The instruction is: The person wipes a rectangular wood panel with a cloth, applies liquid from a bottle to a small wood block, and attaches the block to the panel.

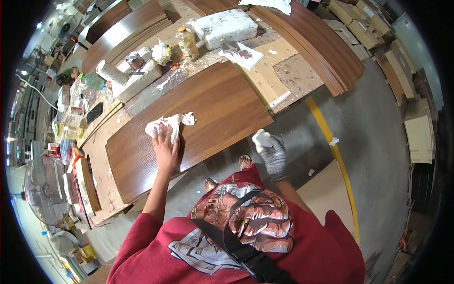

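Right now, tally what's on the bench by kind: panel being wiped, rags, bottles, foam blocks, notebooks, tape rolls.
Dark wood panel under the left hand: 1
White rag under that hand: 1
Oil bottle: 1
White foam block: 1
Notebook: 1
Orange tape roll: 1
Total: 6
The gloved right hand hangs off the bench, touching none of them.

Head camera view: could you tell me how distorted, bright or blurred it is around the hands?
Head view: fisheye bends the dark wood panel's edges, black corners ring the frame; even lighting, little glare; the left hand on the white rag is sharp, the gloved right hand slightly soft.
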Demonstrator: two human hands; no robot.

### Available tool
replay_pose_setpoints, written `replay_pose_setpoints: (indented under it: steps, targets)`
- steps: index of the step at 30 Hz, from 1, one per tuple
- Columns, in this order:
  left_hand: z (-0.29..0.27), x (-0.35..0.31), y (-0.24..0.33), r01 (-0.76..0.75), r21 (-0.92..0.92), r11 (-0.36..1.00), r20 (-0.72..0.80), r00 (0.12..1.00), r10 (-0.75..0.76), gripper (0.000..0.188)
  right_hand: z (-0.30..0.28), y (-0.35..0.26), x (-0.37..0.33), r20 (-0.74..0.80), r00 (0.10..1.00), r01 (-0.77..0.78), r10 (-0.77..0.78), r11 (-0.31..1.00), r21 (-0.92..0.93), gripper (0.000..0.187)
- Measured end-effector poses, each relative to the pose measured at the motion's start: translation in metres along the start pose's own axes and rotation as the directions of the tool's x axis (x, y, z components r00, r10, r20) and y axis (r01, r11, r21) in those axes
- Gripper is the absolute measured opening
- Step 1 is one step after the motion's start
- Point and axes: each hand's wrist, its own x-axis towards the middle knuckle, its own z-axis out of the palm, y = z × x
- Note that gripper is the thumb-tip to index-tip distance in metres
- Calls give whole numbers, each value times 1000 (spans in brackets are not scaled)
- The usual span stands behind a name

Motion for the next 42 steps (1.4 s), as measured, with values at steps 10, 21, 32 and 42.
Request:
replay_pose_setpoints:
  steps: [10,21,32,42]
  targets:
    - [0,3,-2,-12,-99,995,-3,1000,12,43,63,-15,-58,69,991,127,-116,975,-180,51]
    - [-3,3,1,7,-109,994,0,1000,-7,45,12,-8,-2,-93,968,172,-233,887,-429,48]
    - [-6,1,5,1,-90,996,2,1000,-1,45,13,-7,-1,-26,983,170,-182,956,-237,52]
    - [-2,2,3,43,-69,997,34,999,-41,46,-31,19,34,-91,973,146,-212,870,-471,44]
